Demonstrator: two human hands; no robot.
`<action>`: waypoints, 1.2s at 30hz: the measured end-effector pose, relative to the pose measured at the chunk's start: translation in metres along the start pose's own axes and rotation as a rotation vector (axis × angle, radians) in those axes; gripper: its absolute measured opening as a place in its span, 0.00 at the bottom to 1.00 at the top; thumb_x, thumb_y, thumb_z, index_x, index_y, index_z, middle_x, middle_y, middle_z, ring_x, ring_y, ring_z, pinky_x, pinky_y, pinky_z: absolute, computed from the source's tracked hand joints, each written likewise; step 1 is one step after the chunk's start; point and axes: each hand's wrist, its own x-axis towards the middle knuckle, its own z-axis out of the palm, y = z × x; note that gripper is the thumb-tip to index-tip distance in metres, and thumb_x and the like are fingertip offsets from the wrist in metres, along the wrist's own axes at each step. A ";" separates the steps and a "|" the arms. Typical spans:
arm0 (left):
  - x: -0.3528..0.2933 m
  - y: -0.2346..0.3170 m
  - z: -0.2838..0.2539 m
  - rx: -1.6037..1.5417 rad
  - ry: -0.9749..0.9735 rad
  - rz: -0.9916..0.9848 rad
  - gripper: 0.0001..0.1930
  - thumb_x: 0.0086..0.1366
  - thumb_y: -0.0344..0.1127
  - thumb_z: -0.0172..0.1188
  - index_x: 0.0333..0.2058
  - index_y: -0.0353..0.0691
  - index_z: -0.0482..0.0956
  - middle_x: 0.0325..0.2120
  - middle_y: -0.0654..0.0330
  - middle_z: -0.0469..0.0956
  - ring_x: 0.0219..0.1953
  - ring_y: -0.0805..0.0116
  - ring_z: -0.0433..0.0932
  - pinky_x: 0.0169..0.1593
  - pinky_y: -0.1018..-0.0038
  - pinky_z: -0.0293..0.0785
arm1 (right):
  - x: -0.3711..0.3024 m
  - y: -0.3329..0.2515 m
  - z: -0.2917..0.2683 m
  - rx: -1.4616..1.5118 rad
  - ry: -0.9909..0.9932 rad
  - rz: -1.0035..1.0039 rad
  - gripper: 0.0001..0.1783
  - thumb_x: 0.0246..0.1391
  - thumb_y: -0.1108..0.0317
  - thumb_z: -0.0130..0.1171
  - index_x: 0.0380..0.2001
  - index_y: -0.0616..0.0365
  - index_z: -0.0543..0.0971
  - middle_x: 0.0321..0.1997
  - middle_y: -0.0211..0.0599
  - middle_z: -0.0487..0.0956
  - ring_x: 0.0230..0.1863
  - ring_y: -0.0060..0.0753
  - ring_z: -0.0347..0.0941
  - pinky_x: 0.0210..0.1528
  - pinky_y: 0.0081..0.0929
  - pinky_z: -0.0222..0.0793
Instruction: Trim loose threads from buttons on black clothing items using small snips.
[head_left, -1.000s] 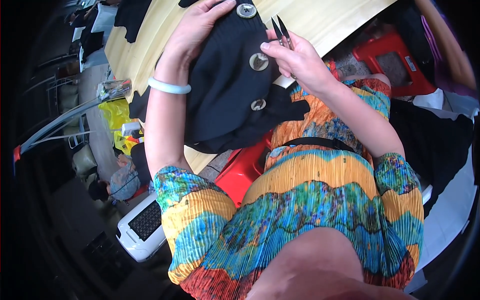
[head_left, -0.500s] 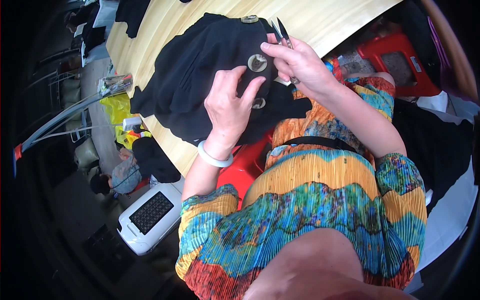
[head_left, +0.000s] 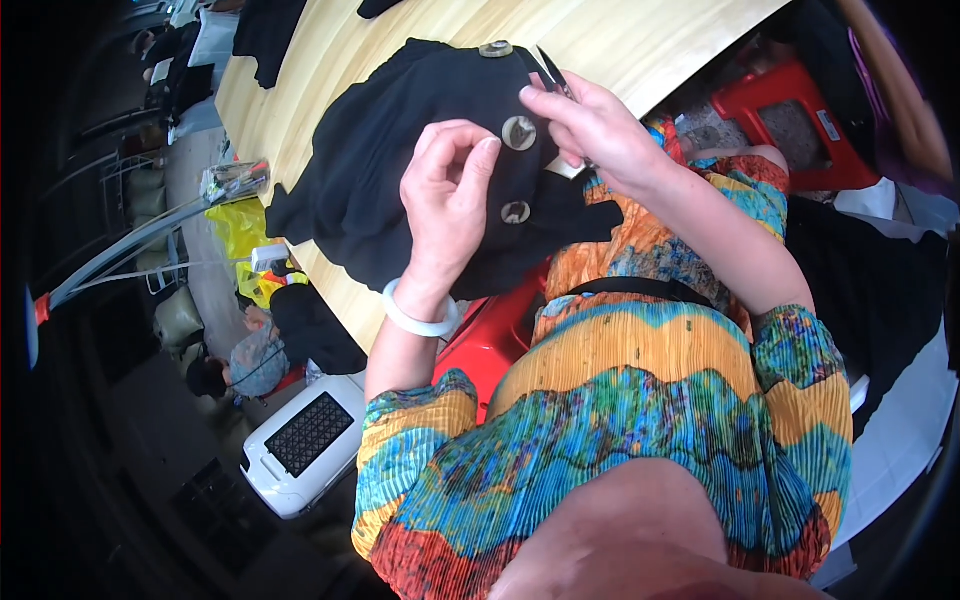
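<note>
A black garment [head_left: 365, 170] lies bunched on the pale wooden table [head_left: 330, 60]. Along its right part sit large round brown-and-cream buttons: a far button [head_left: 496, 49], a middle button [head_left: 519, 133] and a near button [head_left: 515, 212]. My right hand [head_left: 605, 130] is closed around thread snips [head_left: 552, 75], their dark pointed blades aimed up and away, just right of the middle button. My left hand [head_left: 445, 190], with a pale bangle [head_left: 420, 310] on the wrist, hovers over the garment left of the buttons. Its thumb and index finger pinch together; whatever is between them is too small to see.
A red stool [head_left: 790, 125] stands at the right, near another person's arm [head_left: 900, 100]. Left of the table are a yellow bag [head_left: 235, 235], a metal arm [head_left: 130, 235] and a white bin [head_left: 305, 440]. A second person [head_left: 260, 350] is lower left.
My left thumb and index finger have gone from apart to pinched, and the hand has drawn slightly left, uncovering the near button. The snips' blades look closer together.
</note>
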 end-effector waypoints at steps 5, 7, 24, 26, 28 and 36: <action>0.013 0.014 -0.010 -0.408 -0.165 -0.340 0.06 0.59 0.33 0.53 0.31 0.37 0.73 0.34 0.61 0.73 0.28 0.80 0.72 0.26 0.87 0.67 | -0.015 0.004 -0.008 -0.320 0.205 -0.291 0.19 0.57 0.55 0.43 0.38 0.62 0.68 0.27 0.30 0.71 0.32 0.20 0.65 0.40 0.19 0.60; 0.015 0.015 -0.013 -0.480 -0.176 -0.406 0.05 0.59 0.33 0.53 0.31 0.37 0.73 0.35 0.60 0.74 0.31 0.78 0.73 0.27 0.86 0.68 | -0.031 -0.004 -0.006 -0.339 0.188 -0.310 0.17 0.58 0.57 0.41 0.38 0.61 0.68 0.26 0.29 0.71 0.31 0.18 0.64 0.37 0.18 0.60; -0.002 0.002 -0.001 -0.743 -0.149 -0.490 0.04 0.60 0.31 0.52 0.32 0.36 0.72 0.43 0.53 0.70 0.35 0.75 0.73 0.37 0.81 0.72 | -0.045 0.011 0.020 0.059 -0.127 0.164 0.17 0.59 0.57 0.38 0.38 0.59 0.70 0.22 0.26 0.66 0.16 0.09 0.53 0.16 0.09 0.48; -0.004 0.001 0.001 -0.719 -0.145 -0.462 0.05 0.60 0.31 0.52 0.31 0.36 0.72 0.44 0.52 0.70 0.36 0.74 0.73 0.38 0.81 0.71 | -0.042 0.016 0.020 0.037 -0.092 0.161 0.16 0.59 0.58 0.38 0.37 0.57 0.70 0.22 0.24 0.66 0.16 0.09 0.52 0.16 0.09 0.48; -0.005 0.000 0.002 -0.629 -0.133 -0.421 0.04 0.60 0.31 0.52 0.31 0.37 0.72 0.45 0.52 0.69 0.39 0.72 0.72 0.39 0.80 0.71 | -0.039 0.019 0.021 -0.004 -0.079 0.124 0.15 0.59 0.59 0.39 0.37 0.57 0.70 0.22 0.23 0.66 0.16 0.08 0.52 0.17 0.09 0.48; -0.006 -0.012 -0.012 -0.742 -0.077 -0.476 0.05 0.62 0.33 0.50 0.32 0.40 0.70 0.44 0.52 0.71 0.43 0.67 0.72 0.41 0.77 0.71 | -0.041 0.023 0.011 -0.136 0.018 -0.200 0.11 0.55 0.64 0.48 0.34 0.62 0.70 0.24 0.25 0.69 0.27 0.13 0.65 0.31 0.13 0.63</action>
